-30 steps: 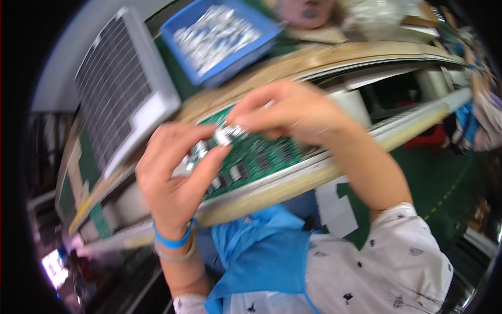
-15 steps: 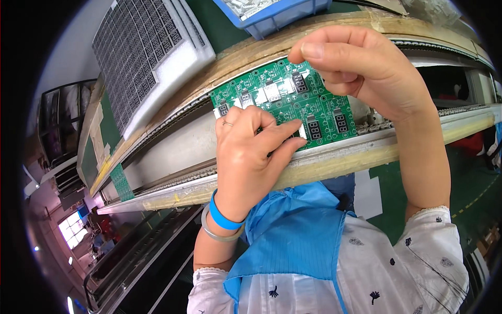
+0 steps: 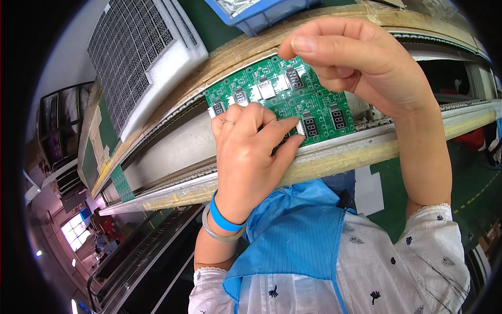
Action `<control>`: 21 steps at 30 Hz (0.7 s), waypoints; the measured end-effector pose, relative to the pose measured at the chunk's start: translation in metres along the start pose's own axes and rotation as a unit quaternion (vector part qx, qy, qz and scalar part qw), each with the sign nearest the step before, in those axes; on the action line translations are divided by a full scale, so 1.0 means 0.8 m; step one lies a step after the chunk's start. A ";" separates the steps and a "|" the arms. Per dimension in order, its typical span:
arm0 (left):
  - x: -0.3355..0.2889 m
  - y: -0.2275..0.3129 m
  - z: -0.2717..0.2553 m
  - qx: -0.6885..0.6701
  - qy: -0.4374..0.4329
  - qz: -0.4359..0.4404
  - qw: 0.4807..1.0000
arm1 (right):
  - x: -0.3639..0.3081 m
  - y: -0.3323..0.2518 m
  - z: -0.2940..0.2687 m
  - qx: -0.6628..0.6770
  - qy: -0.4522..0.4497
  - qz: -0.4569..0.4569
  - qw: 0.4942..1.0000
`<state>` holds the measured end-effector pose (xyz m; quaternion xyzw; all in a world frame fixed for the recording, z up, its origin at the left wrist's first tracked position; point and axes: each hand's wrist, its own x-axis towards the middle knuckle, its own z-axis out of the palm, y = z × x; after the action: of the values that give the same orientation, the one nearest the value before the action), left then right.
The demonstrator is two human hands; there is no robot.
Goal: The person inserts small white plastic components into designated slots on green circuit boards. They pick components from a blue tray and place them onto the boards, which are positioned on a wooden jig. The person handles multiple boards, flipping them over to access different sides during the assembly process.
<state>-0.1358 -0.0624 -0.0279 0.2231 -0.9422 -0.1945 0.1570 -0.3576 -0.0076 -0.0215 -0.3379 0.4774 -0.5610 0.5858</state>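
Factory floor shows at the far left, with dark racks and a bright window low in the corner. Next to the right, a white foam tray filled with rows of small dark parts lies tilted on the green bench. A blue bin stands at the upper edge, only partly in view. Below these, a conveyor rail with pale taped edges runs across from lower left to upper right.

On that rail sits a green circuit board carrying several small black number displays and white blocks. The left hand lies flat over the board's lower left part, fingers spread narrow and pressing down, the forefinger tip touching a white piece beside one display. A blue wristband and a clear bangle circle that wrist.

The right hand arches over the board's upper right, fingers bent and pinched close together at the board's top edge; whether anything is held between them cannot be told.

A blue apron over a white patterned shirt fills the lower middle.
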 end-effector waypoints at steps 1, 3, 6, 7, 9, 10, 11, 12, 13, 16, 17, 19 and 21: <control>0.001 0.001 0.000 0.002 -0.001 0.001 1.000 | 0.000 0.000 0.001 -0.001 0.003 -0.001 1.000; 0.003 0.003 -0.001 0.007 -0.003 0.002 1.000 | -0.001 0.002 -0.005 -0.001 -0.013 0.003 1.000; 0.005 0.006 -0.007 0.003 -0.005 -0.007 1.000 | 0.004 0.005 -0.009 0.077 -0.029 -0.005 0.997; 0.007 0.005 -0.009 -0.008 0.007 -0.011 1.000 | 0.006 0.007 -0.008 0.114 -0.033 -0.011 0.993; 0.012 0.001 -0.017 -0.027 0.035 -0.018 0.999 | 0.011 0.012 -0.008 0.207 -0.040 0.023 0.977; 0.017 -0.003 -0.021 -0.034 0.054 -0.013 0.998 | 0.014 0.012 -0.008 0.251 -0.046 0.040 0.966; 0.023 -0.003 -0.023 -0.053 0.078 -0.023 0.995 | 0.014 0.008 -0.005 0.279 -0.049 0.049 0.958; 0.029 -0.001 -0.025 -0.071 0.102 -0.033 0.992 | 0.011 0.004 0.001 0.307 -0.054 0.058 0.949; 0.036 0.000 -0.027 -0.091 0.126 -0.042 0.987 | 0.011 0.001 0.003 0.334 -0.057 0.066 0.939; 0.063 0.003 -0.032 -0.085 0.171 0.008 0.982 | 0.016 0.014 -0.006 0.401 -0.117 0.049 0.907; 0.069 0.006 -0.032 -0.088 0.187 0.025 0.978 | 0.017 0.017 -0.007 0.409 -0.122 0.041 0.903; 0.076 0.008 -0.028 -0.077 0.183 0.035 0.980 | 0.019 0.017 -0.005 0.417 -0.142 0.041 0.897; 0.085 0.004 -0.021 -0.057 0.171 0.058 0.982 | 0.014 0.009 0.003 0.397 -0.106 0.058 0.910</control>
<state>-0.1885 -0.0975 0.0025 0.1889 -0.9002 -0.1969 0.3394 -0.3540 -0.0181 -0.0299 -0.1065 0.1693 -0.6303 0.7502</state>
